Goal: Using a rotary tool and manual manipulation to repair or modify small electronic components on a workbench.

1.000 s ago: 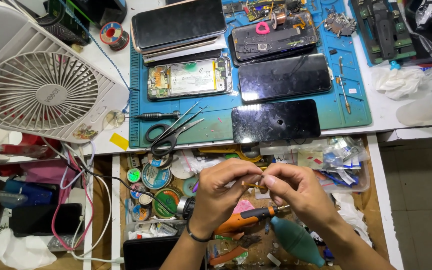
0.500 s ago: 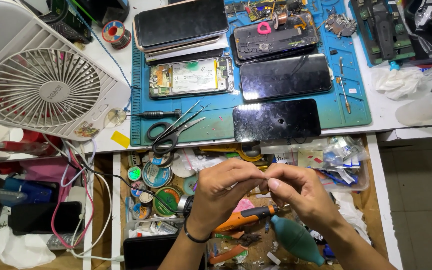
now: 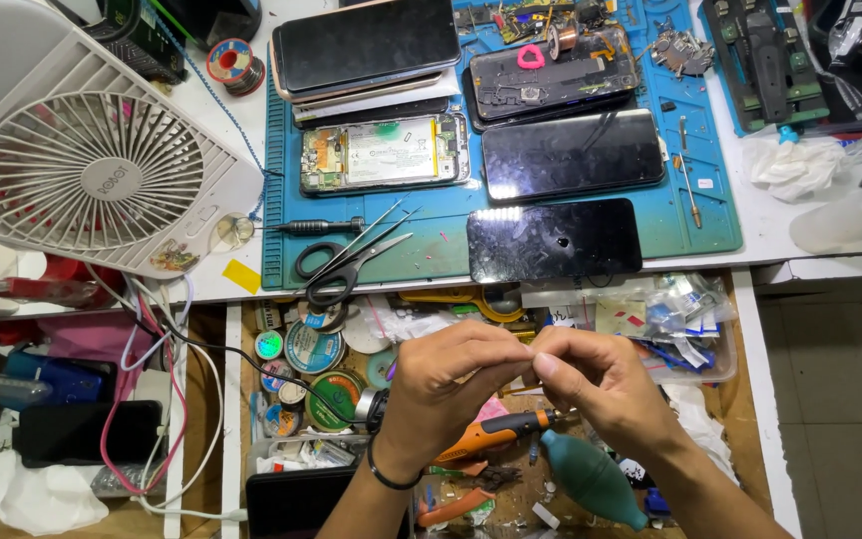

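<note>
Left hand (image 3: 451, 384) and right hand (image 3: 601, 384) meet fingertip to fingertip above the open drawer (image 3: 740, 399), pinching something too small to tell; teal blower bulb (image 3: 591, 479) lies just below.

Low in the middle of the frame, the left hand (image 3: 451, 384) and right hand (image 3: 596, 384) meet fingertip to fingertip, pinching something too small to make out. Beneath them lie an orange-handled tool (image 3: 496, 434) and a teal rubber blower (image 3: 591, 479), over an open drawer of round tins (image 3: 311, 349). Higher up, a blue mat (image 3: 451, 240) on the bench carries a dark phone screen (image 3: 554, 240), an opened phone (image 3: 386, 153) and black scissors (image 3: 346, 265). A white fan (image 3: 92, 185) fills the upper left.
</note>
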